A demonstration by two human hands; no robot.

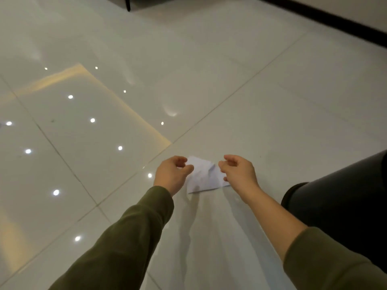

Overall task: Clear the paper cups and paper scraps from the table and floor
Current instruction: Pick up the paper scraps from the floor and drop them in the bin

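— What is seen nearest?

— A left sleeve (129, 237) and a right sleeve (326, 260), both olive, are stretched forward. Between them a thin see-through film (209, 237) is hung beneath the hands. It is judged to be a bag, though that cannot be told for sure. At the right a dark rounded shape (339, 201) is seen; whether it is a bin or a leg cannot be told.

— Which step is in hand?

— By judgement, one scrap from the floor is being dealt with. The paper scrap (206, 176), white and creased, is held in the air between the two hands, above the floor (272, 101) and at the film's top edge.

— How are the fingers set?

— On the left hand (171, 174) the fingers are curled in and the thumb (187, 168) is laid on the scrap's left edge, so that edge is pinched. On the right hand (240, 174) the fingers (225, 165) are likewise bent, and the right edge is nipped against the thumb. Neither hand is spread; only a small hollow is left inside each curl.

— What is called for next?

— Probably the scrap is to be dropped into the film, if a bag it is. A light sheet may drift, so a low release would be wanted. Farther off, glossy tiles are lit by lamp reflections; at the far edge a furniture leg (127, 4) and a dark skirting strip (326, 17) are made out.
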